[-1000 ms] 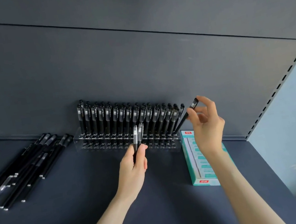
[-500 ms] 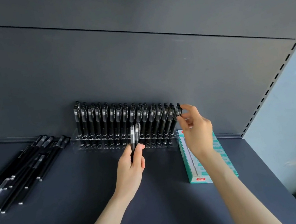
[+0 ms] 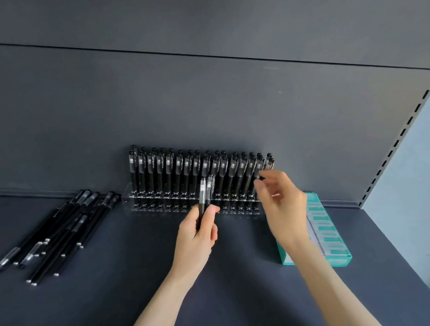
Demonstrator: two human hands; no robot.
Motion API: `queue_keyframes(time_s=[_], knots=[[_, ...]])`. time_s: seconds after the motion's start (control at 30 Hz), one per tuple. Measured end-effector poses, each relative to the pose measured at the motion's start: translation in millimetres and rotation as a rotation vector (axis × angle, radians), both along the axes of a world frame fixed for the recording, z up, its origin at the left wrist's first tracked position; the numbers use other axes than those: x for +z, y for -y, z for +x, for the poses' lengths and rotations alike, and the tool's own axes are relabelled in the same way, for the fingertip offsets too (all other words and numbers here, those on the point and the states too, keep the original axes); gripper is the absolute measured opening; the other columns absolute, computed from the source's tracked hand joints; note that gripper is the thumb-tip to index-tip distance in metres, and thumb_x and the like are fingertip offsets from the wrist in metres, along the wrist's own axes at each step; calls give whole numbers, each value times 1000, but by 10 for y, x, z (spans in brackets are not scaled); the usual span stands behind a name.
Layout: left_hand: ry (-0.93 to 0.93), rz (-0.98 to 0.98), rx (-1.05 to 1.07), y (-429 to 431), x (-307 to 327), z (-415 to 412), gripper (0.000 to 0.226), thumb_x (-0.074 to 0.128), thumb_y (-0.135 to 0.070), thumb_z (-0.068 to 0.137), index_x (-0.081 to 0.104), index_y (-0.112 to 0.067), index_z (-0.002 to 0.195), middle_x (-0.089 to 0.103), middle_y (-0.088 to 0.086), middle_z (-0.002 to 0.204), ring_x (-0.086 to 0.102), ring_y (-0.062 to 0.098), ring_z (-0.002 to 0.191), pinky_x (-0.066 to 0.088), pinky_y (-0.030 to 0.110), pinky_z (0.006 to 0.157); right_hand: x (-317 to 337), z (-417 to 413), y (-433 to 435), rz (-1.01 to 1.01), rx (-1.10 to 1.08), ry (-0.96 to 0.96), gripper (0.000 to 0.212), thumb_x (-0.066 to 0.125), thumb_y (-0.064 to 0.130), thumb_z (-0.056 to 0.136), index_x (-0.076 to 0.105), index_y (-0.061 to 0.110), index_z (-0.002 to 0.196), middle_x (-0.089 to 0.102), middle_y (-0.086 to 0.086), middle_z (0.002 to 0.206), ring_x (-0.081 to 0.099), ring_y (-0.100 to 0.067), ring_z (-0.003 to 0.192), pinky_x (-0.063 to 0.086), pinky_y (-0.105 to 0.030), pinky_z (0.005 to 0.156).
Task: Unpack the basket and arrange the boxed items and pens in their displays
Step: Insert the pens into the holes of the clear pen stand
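So since a second ago the right hand [image 3: 282,205] has come down from holding a pen up in the air, and that last pen [image 3: 267,164] now stands at the right end of the row. Biggest thing here is the dark shelf [image 3: 118,305], with a dark back panel [image 3: 198,103] rising at the far side. Against that panel sits the clear rack [image 3: 141,202], packed with a row of black pens [image 3: 181,168] standing upright, leaning a little. A teal box [image 3: 329,232] lies flat just right of the rack, partly behind the right forearm. Off to the left there's a loose pile of pens [image 3: 59,235] lying on the shelf, well apart from the rack. The left hand [image 3: 196,239] is curled around a couple of spare pens [image 3: 206,192], held upright in front of the rack's middle. The right hand's fingers are bent at that end pen, but it's blurred, so I can't tell if they're pinching it or already off it.
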State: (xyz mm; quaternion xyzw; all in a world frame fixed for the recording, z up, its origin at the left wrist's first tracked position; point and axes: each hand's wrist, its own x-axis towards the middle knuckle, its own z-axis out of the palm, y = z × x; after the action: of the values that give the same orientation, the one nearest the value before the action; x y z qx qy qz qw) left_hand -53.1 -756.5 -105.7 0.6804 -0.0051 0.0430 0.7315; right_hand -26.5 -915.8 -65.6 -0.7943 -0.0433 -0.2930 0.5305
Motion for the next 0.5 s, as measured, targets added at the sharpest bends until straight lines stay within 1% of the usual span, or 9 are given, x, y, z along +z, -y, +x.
queue_keyframes(time_s=[0.07, 0.13, 0.23, 0.3, 0.37, 0.43, 0.5], knots=[[15, -11, -46, -94, 57, -58, 25, 54, -33, 94, 63, -9, 94, 42, -4, 55, 34, 8, 49, 27, 15, 41, 23, -70, -201, 92, 157, -96, 6, 64, 22, 88, 64, 27, 92, 68, 13, 76, 62, -2, 70, 48, -16, 67], [17, -7, -102, -218, 93, -119, 25, 56, -31, 94, 63, -7, 95, 43, -4, 54, 33, 7, 46, 26, 15, 40, 52, -126, -404, 156, 310, -160, 11, 68, 21, 85, 65, 27, 94, 69, 13, 77, 63, -1, 70, 47, -13, 65], [1, -14, -159, -440, 125, -184, 16, 59, -28, 93, 69, -16, 92, 48, 0, 55, 31, 8, 43, 24, 15, 39, 90, -151, -686, 273, 484, -207, 16, 71, 11, 81, 64, 21, 92, 70, 5, 71, 64, -6, 61, 48, -13, 61], [-15, -45, -180, -631, 141, -202, 15, 59, -28, 93, 71, -19, 93, 50, 2, 58, 30, 9, 43, 24, 17, 39, 106, -138, -863, 302, 502, -219, 14, 71, 8, 81, 64, 16, 91, 70, 0, 71, 64, -9, 60, 49, -15, 61], [-11, -48, -188, -859, 151, -201, 17, 56, -27, 95, 71, -20, 96, 55, 1, 62, 33, 11, 44, 24, 19, 40, 115, -116, -1048, 317, 448, -221, 17, 71, 10, 81, 64, 15, 95, 71, -1, 73, 65, -10, 65, 50, -18, 65], [1, -21, -181, -1111, 164, -178, 16, 55, -27, 95, 71, -22, 95, 58, 0, 64, 35, 11, 45, 25, 19, 40, 116, -97, -1252, 289, 389, -213, 25, 72, 14, 81, 61, 20, 103, 69, 2, 71, 66, -10, 69, 51, -20, 69], [4, -3, -181, -1331, 162, -153, 14, 57, -29, 94, 70, -26, 90, 58, -1, 64, 36, 10, 45, 26, 18, 40, 117, -99, -1472, 261, 397, -195, 29, 71, 13, 82, 60, 25, 105, 68, 3, 71, 65, -14, 70, 54, -27, 74]])
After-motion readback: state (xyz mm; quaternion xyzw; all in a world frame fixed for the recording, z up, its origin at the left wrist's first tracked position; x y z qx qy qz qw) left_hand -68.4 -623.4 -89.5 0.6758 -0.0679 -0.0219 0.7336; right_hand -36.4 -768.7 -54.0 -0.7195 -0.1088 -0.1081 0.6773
